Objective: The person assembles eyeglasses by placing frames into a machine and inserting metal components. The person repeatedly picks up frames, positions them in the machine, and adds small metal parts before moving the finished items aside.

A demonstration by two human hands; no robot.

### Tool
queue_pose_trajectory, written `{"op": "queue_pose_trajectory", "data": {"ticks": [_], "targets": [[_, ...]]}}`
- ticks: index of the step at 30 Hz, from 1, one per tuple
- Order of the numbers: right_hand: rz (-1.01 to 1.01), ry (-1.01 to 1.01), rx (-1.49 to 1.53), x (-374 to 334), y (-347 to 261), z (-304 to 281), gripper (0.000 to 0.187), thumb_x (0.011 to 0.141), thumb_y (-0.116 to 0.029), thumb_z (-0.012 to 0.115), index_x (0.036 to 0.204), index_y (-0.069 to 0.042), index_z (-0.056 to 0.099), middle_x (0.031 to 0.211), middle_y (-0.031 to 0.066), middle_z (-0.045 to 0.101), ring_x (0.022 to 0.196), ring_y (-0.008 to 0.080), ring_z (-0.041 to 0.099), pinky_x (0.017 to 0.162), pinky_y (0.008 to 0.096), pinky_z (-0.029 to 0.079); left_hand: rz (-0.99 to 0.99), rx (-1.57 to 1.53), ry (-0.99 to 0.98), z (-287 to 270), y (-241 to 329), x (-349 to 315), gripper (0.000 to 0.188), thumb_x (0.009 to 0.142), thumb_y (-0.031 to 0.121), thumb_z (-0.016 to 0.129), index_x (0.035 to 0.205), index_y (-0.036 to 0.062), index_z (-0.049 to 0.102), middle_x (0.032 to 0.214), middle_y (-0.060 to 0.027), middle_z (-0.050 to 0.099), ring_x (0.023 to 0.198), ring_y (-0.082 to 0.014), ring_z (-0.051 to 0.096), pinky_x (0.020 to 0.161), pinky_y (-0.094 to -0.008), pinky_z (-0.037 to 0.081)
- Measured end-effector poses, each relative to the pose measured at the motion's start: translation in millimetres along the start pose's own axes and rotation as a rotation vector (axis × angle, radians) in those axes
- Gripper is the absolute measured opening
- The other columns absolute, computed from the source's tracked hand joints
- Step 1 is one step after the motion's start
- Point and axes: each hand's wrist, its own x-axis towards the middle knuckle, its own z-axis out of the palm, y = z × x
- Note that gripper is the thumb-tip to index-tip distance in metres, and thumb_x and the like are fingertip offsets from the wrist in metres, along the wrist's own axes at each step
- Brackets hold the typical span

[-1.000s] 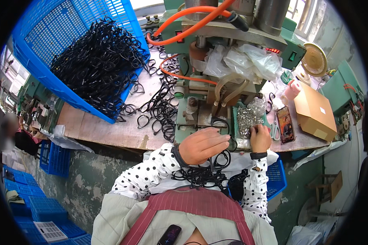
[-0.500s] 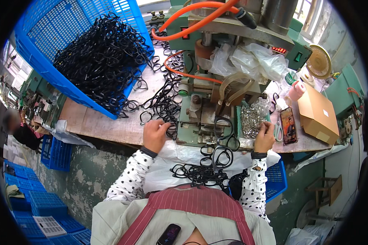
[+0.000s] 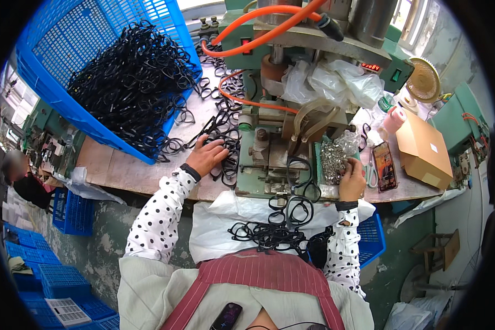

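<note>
Your left hand [image 3: 207,155] lies spread, fingers loose, on glossy black plastic spectacle frames [image 3: 225,144] heaped on the worn bench [image 3: 126,173]. Your right hand [image 3: 352,179] pinches into the tray of small shiny metal bits [image 3: 334,159].

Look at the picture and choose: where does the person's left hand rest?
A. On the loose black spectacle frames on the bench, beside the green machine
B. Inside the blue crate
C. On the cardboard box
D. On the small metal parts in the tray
A: the left hand lies on the black spectacle frames on the bench, left of the green machine; it is the right hand that is at the small metal parts.
</note>
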Motion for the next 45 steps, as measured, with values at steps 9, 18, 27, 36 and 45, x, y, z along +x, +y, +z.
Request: {"op": "queue_pose_trajectory", "data": {"ticks": [9,18,27,36,45], "targets": [[0.071,-0.104,0.194,6,-45,-9,0.010,0.080,-0.002,0.068,0.089,-0.004,0.070,0.082,0.0086,0.068,0.075,0.0196,0.063,0.067,0.0289,0.047,-0.217,-0.317,0.032,-60,-45,5,0.032,0.079,0.012,0.068,0.111,0.0144,0.065,0.084,-0.0066,0.056,0.078,-0.0259,0.058,0.066,-0.0338,0.046],[-0.117,-0.347,0.614,2,-128,-25,0.019,0.078,0.004,0.065,0.094,-0.001,0.074,0.088,0.0074,0.068,0.077,0.0121,0.061,0.069,0.0235,0.046,-0.974,-0.595,0.410,-97,11,35,0.028,0.084,0.022,0.072,0.105,0.0050,0.066,0.066,-0.0039,0.053,0.057,-0.0124,0.046,0.053,-0.0296,0.039],[0.168,-0.350,0.627,-9,-144,-3,0.025,0.075,-0.003,0.073,0.099,-0.001,0.066,0.079,0.0023,0.066,0.059,0.0027,0.042,0.052,0.0202,0.033,-0.613,-1.153,0.703,-183,73,114,0.016,0.096,0.007,0.056,0.107,-0.0027,0.062,0.094,-0.0102,0.066,0.076,-0.0144,0.064,0.070,-0.0246,0.050],[0.074,-0.196,0.754,-13,-138,3,0.012,0.079,0.001,0.070,0.091,0.001,0.071,0.078,0.0003,0.066,0.060,0.0037,0.044,0.054,0.0205,0.036,-0.630,-1.145,0.697,-179,76,117,0.020,0.098,0.016,0.056,0.107,-0.0015,0.060,0.089,-0.0078,0.067,0.077,-0.0128,0.061,0.071,-0.0254,0.049],[-0.059,-0.054,0.564,-17,-144,18,0.032,0.069,-0.003,0.079,0.098,-0.002,0.065,0.077,0.0042,0.063,0.058,0.0106,0.049,0.054,0.0235,0.037,-0.672,-1.011,0.700,-178,84,115,0.018,0.095,0.013,0.059,0.102,-0.0030,0.063,0.087,-0.0106,0.067,0.074,-0.0155,0.065,0.068,-0.0261,0.050]]}}
